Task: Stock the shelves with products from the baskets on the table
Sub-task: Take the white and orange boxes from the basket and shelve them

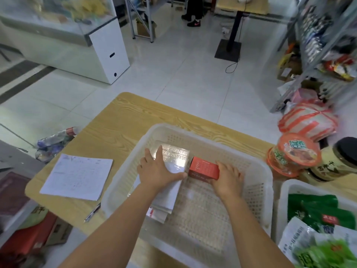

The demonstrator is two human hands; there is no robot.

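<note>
Both hands are inside the white basket [117, 180] that sits on the bench [125, 117] toward its near right corner. The right hand [229, 176] grips the end of a red box [202, 168], thumb on top, at the basket's middle. Just beside it, the left hand [156, 171] lies spread on a silvery packet [174, 155], fingers mostly straight, thumb reaching toward the box. A second basket [284, 192] with green bags [313, 207] stands at the right edge.
</note>
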